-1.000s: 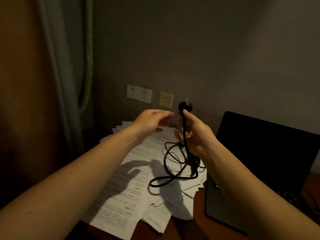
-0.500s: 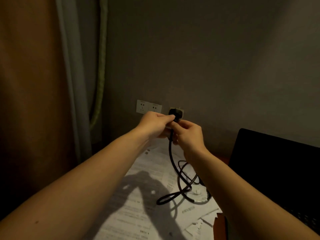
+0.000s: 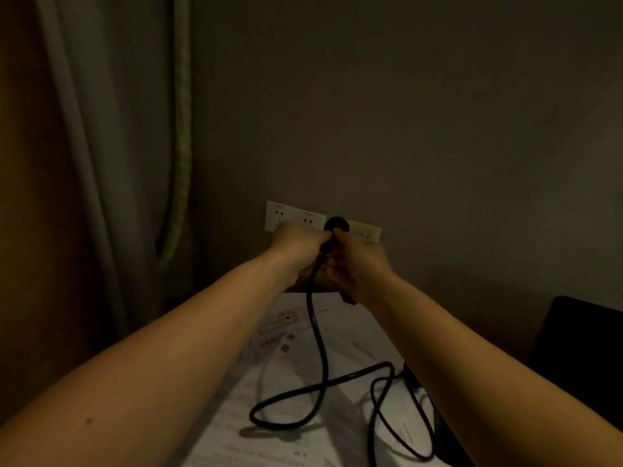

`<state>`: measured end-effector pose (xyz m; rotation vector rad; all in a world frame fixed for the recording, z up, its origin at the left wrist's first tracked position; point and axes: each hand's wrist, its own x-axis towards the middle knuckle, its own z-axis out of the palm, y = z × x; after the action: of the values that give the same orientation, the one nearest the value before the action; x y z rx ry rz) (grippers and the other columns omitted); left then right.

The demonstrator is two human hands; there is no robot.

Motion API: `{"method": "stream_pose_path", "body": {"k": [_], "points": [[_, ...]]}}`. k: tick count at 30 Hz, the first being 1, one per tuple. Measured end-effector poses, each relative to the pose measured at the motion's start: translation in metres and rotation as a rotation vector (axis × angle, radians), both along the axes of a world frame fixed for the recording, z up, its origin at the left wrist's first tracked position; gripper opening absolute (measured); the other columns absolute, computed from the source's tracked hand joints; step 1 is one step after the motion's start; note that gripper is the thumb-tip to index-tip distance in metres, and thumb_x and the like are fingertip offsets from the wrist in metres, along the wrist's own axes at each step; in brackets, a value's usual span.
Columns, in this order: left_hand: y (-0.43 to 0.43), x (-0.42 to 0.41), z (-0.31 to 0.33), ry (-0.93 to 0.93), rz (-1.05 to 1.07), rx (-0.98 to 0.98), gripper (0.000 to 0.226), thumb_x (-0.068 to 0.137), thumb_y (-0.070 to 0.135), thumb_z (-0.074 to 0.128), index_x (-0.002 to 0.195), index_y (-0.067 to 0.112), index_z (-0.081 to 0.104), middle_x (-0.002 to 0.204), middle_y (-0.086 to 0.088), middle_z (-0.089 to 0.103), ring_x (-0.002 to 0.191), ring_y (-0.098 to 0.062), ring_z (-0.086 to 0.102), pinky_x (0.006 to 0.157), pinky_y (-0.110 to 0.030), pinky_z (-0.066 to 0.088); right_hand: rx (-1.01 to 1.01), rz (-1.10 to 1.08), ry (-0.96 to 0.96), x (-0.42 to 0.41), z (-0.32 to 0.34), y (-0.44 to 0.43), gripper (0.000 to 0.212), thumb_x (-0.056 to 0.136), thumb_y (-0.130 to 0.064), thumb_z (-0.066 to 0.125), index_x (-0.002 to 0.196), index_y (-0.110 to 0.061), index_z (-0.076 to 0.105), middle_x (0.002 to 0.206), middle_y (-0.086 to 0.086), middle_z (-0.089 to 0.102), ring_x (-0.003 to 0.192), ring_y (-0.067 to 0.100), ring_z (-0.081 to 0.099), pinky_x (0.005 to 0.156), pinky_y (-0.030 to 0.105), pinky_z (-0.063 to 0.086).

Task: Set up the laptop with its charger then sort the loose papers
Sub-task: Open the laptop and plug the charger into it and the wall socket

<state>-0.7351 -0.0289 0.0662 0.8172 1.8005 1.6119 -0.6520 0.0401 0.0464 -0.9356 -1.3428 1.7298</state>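
Observation:
The black charger plug (image 3: pixel 336 225) is held up at the wall, between the white double socket (image 3: pixel 286 215) and a yellowish wall plate (image 3: pixel 365 230). My left hand (image 3: pixel 296 246) and my right hand (image 3: pixel 359 261) both grip the plug from either side. Its black cable (image 3: pixel 318 335) drops from my hands and loops over the loose papers (image 3: pixel 290 399) on the desk. A dark corner of the laptop (image 3: pixel 580 348) shows at the right edge. Whether the plug's pins are in a socket is hidden by the hands.
A grey curtain (image 3: pixel 97 163) with a green cord (image 3: pixel 182 129) hangs at the left beside the wall. The bare grey wall fills the upper view. More cable coils (image 3: pixel 401 426) lie near the laptop.
Both hands have carried the plug forward to the wall sockets. A second ago only the right hand held the plug; the left joined it. My view has moved closer and tilted up.

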Motion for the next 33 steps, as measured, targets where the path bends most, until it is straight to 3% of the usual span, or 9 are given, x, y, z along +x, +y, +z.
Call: {"method": "stream_pose_path", "body": {"k": [3,6,10,18,22,24,26,30,33], "points": [[0.031,-0.024,-0.015,-0.104,0.016,-0.003,0.025,0.096,0.022,0.067,0.112,0.003,0.069,0.103,-0.017,0.074,0.085,-0.028,0.073,0.053,-0.027,0.059,-0.039,0.048,0.013,-0.027,-0.019,0.036,0.018,0.096,-0.021,0.067,0.094,-0.003,0.068,0.086,0.014,0.075,0.075,0.023,0.074,0.065,0.035,0.062],[0.057,-0.048,-0.030,-0.194,0.024,-0.031,0.029,0.095,0.023,0.067,0.115,0.002,0.067,0.104,-0.018,0.073,0.086,-0.028,0.073,0.061,-0.033,0.062,-0.036,0.105,-0.061,-0.053,-0.040,0.068,0.034,0.093,-0.029,0.070,0.110,0.001,0.069,0.099,0.017,0.076,0.091,0.030,0.075,0.086,0.045,0.061],[0.082,-0.070,-0.045,-0.270,-0.006,-0.106,0.016,0.102,0.021,0.057,0.092,0.008,0.059,0.086,-0.012,0.067,0.065,-0.019,0.062,0.048,-0.026,0.053,-0.016,0.158,-0.202,-0.077,-0.057,0.102,0.039,0.095,-0.034,0.068,0.117,-0.003,0.067,0.110,0.016,0.075,0.093,0.025,0.072,0.069,0.031,0.053],[0.120,-0.108,-0.067,-0.186,0.079,-0.142,0.018,0.102,0.023,0.059,0.100,0.005,0.060,0.080,-0.011,0.059,0.059,-0.017,0.052,0.032,-0.015,0.034,0.039,0.174,-0.324,-0.107,-0.070,0.133,0.035,0.097,-0.031,0.065,0.108,0.002,0.067,0.119,0.022,0.069,0.112,0.036,0.066,0.092,0.041,0.055],[0.135,-0.118,-0.075,-0.102,0.105,-0.156,0.034,0.100,0.025,0.061,0.124,-0.001,0.060,0.113,-0.020,0.067,0.070,-0.023,0.058,0.049,-0.024,0.043,0.117,0.134,-0.389,-0.118,-0.066,0.143,0.039,0.098,-0.034,0.063,0.116,0.000,0.063,0.118,0.022,0.067,0.082,0.023,0.063,0.056,0.027,0.045],[0.141,-0.121,-0.079,-0.083,0.106,-0.150,0.036,0.100,0.024,0.060,0.127,0.000,0.058,0.123,-0.021,0.064,0.095,-0.032,0.066,0.066,-0.030,0.050,0.130,0.125,-0.403,-0.120,-0.068,0.144,0.042,0.099,-0.035,0.062,0.120,0.001,0.062,0.102,0.016,0.068,0.065,0.017,0.054,0.050,0.025,0.041],[0.146,-0.125,-0.082,-0.053,0.108,-0.149,0.035,0.100,0.025,0.061,0.125,0.000,0.060,0.124,-0.020,0.064,0.107,-0.034,0.064,0.074,-0.033,0.049,0.109,0.119,-0.358,-0.123,-0.073,0.146,0.037,0.099,-0.034,0.061,0.116,-0.001,0.063,0.080,0.005,0.059,0.060,0.014,0.051,0.049,0.025,0.042],[0.148,-0.133,-0.083,-0.001,0.115,-0.146,0.039,0.095,0.027,0.068,0.125,0.002,0.061,0.118,-0.019,0.067,0.106,-0.034,0.066,0.061,-0.026,0.048,0.073,0.047,-0.293,-0.129,-0.083,0.148,0.030,0.097,-0.031,0.065,0.080,-0.007,0.059,0.072,0.007,0.056,0.055,0.014,0.048,0.049,0.028,0.040],[0.151,-0.137,-0.082,0.022,0.113,-0.149,0.042,0.095,0.024,0.068,0.129,0.001,0.059,0.121,-0.019,0.065,0.108,-0.034,0.065,0.064,-0.027,0.050,0.081,0.048,-0.273,-0.133,-0.085,0.147,0.030,0.096,-0.032,0.066,0.089,-0.003,0.064,0.080,0.009,0.062,0.065,0.019,0.058,0.059,0.033,0.052]]}}
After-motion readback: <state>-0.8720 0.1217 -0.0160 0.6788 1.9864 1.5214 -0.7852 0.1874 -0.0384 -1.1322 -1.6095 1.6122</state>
